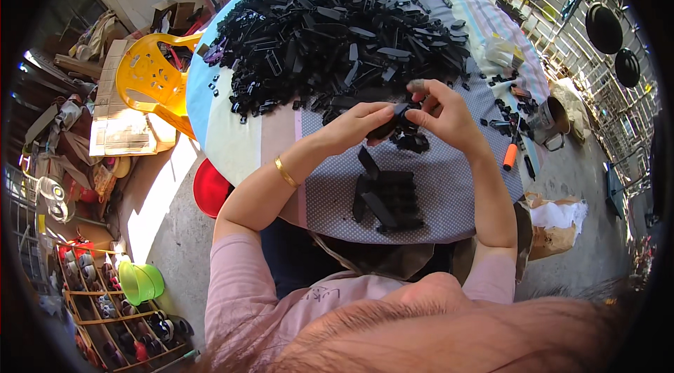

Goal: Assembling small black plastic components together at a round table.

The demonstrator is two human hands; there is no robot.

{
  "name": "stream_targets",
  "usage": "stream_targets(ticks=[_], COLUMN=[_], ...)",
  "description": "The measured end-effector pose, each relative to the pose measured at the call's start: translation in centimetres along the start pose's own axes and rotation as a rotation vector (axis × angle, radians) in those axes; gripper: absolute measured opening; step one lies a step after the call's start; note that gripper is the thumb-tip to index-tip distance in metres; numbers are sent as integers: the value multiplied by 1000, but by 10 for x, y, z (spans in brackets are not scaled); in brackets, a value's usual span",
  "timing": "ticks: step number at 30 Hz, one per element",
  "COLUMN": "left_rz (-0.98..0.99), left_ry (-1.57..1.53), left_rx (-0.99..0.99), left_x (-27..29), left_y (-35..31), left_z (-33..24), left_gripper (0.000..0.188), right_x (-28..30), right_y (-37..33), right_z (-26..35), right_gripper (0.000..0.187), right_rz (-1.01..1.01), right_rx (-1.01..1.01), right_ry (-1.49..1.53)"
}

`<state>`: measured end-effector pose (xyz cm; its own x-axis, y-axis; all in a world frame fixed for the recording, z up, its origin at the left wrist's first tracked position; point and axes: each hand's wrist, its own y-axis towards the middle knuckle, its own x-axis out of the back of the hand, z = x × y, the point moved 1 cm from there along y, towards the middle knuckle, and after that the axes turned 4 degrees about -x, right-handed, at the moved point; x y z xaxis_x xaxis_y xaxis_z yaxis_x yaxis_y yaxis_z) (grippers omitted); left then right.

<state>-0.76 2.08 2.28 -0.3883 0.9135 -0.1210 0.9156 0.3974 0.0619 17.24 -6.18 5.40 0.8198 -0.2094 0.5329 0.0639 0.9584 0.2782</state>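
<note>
Both hands meet over the round table at the near edge of a big heap of black plastic parts (330, 36). My left hand (365, 122) is closed around a small black plastic part (400, 115). My right hand (444, 115) pinches the same part from the other side with thumb and fingers; its exact shape is partly hidden. Just below the hands lies a small cluster of black pieces (411, 141). Nearer to me, long flat black pieces (379, 208) lie stacked and crossed on the dotted tablecloth (323, 197).
To the right lie an orange-handled tool (510, 156), a metal mug (551, 120), a clear plastic bag (502, 51) and small loose black parts (502, 124). A yellow chair (151, 71) and red stool (210, 189) stand left of the table. A shoe rack (116, 317) is at lower left.
</note>
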Motion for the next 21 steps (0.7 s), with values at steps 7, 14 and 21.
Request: stream_targets(ticks=[7,14,21], left_rz=[2,246,511], left_ry=[-102,705,846], left_rx=[-8,-240,-430], left_x=[0,-18,-25], left_y=[-2,-13,-19], left_z=[8,-16,-7], left_gripper=[38,32,31], right_x=[-13,21,7], right_y=[4,9,8], right_z=[-8,-33,-36], right_gripper=[23,17,19], right_rz=[72,308,328], right_rx=[139,-297,-13], right_ry=[117,447,-229])
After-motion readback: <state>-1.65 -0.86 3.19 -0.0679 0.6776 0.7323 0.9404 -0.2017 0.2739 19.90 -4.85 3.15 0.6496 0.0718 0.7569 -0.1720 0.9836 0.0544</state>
